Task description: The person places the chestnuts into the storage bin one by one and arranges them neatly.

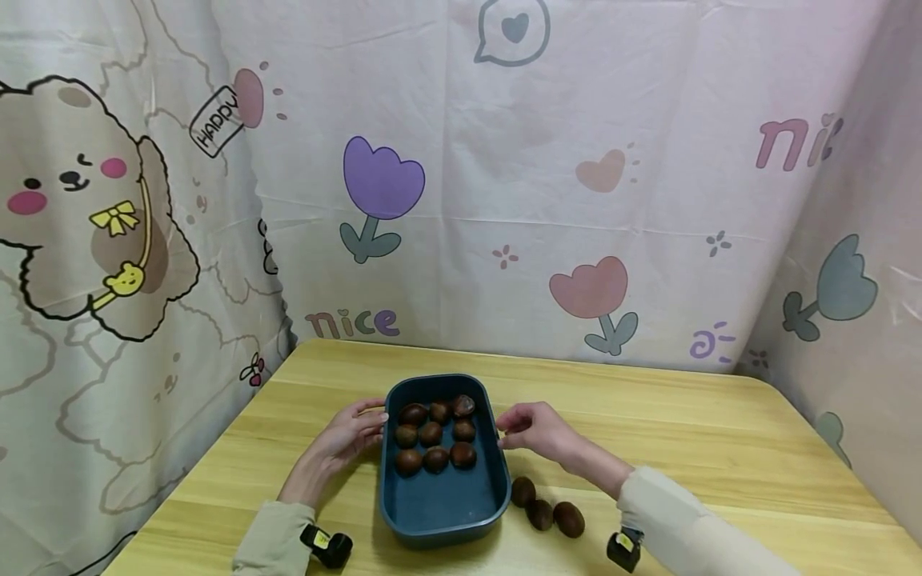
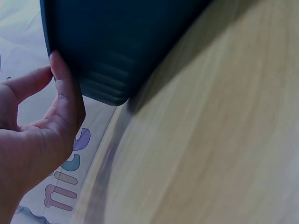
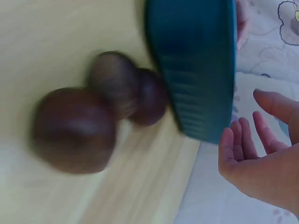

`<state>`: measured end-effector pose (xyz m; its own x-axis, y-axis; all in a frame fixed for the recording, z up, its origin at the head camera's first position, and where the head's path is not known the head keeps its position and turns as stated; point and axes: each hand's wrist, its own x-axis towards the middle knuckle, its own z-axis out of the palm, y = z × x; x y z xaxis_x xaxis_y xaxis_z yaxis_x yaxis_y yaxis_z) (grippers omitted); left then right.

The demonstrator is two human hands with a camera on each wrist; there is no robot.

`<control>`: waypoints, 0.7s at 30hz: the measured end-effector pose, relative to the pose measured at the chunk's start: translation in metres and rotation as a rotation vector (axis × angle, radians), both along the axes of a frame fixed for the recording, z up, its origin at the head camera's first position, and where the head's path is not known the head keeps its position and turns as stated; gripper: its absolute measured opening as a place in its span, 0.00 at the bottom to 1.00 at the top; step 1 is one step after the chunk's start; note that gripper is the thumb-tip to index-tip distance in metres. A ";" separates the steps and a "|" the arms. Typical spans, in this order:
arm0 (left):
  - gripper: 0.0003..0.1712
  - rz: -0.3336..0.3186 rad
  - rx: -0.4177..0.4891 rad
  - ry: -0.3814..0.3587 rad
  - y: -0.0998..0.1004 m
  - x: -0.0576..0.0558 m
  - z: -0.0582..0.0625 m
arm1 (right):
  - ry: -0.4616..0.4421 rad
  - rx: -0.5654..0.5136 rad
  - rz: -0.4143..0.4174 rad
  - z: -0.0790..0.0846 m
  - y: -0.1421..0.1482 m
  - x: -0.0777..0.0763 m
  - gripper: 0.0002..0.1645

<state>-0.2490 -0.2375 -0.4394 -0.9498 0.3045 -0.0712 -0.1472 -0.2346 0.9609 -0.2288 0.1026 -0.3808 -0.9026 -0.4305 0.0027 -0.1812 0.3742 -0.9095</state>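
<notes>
A dark blue rectangular box (image 1: 446, 500) stands on the table, with three rows of brown chestnuts (image 1: 430, 434) in its far part. At the box's left side, my left hand (image 1: 346, 436) touches the outer wall near the rim with its fingertips; the left wrist view shows finger and thumb tips close together there. My right hand (image 1: 540, 432) is at the opposite side, fingers loosely bent. In the right wrist view its thumb (image 3: 275, 105) stands apart from the fingers, and whether the fingertips touch the box is unclear. Three loose chestnuts (image 1: 540, 514) lie beside the box's near right corner.
The light wooden table (image 1: 648, 424) reaches back to a patterned curtain (image 1: 468, 280), which also hangs along both sides. A small black camera (image 1: 327, 546) sits at the left wrist, and another black camera (image 1: 624, 550) at the right.
</notes>
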 end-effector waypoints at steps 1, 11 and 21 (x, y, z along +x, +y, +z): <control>0.25 0.000 0.000 -0.002 0.000 0.000 0.000 | -0.004 0.000 0.008 -0.002 0.005 0.001 0.14; 0.26 0.003 -0.018 0.013 0.001 0.001 0.000 | -0.086 0.060 0.160 -0.025 0.059 0.019 0.15; 0.24 -0.004 -0.017 0.014 0.000 0.002 0.001 | -0.126 0.067 0.193 -0.041 0.091 0.039 0.19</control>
